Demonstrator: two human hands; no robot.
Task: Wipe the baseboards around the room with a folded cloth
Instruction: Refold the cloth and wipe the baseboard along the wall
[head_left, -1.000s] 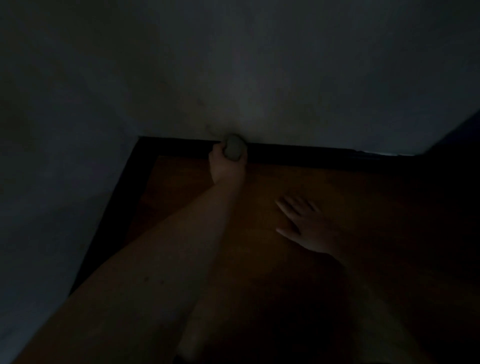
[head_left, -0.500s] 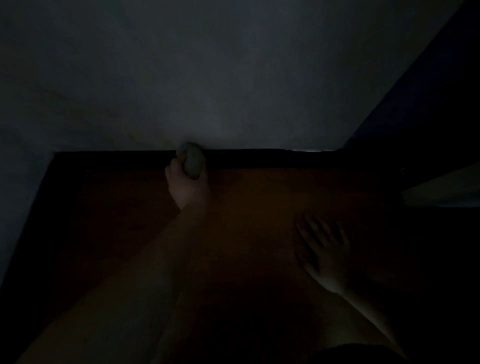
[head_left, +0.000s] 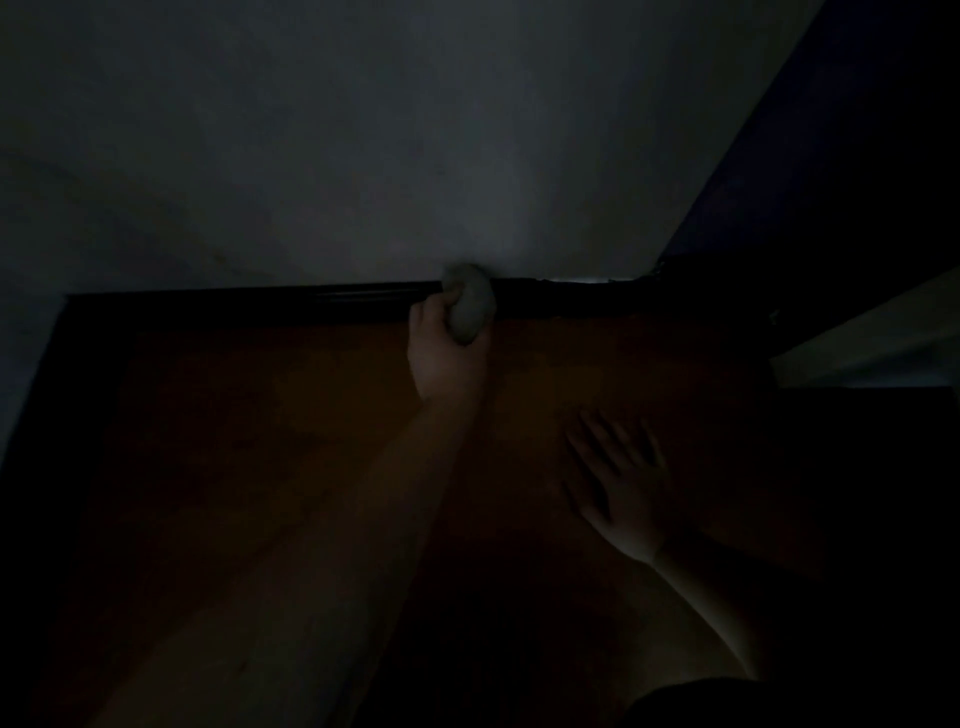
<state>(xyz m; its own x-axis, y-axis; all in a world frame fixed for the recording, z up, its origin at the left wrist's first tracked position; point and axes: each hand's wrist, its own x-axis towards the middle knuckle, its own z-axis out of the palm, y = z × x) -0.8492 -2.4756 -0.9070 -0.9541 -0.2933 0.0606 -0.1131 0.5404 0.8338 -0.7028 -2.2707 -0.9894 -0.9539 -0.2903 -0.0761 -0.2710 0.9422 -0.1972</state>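
Head view, very dim. Left hand (head_left: 445, 349) grips a wadded pale cloth (head_left: 469, 307) and presses it against the dark baseboard (head_left: 311, 304), which runs left to right along the foot of the wall (head_left: 363, 156). Right hand (head_left: 621, 480) lies flat on the floor (head_left: 260, 441), fingers spread, apparently bracing. Unwiped length probably lies on either side along the board's long axis; the left hand is nearer it.
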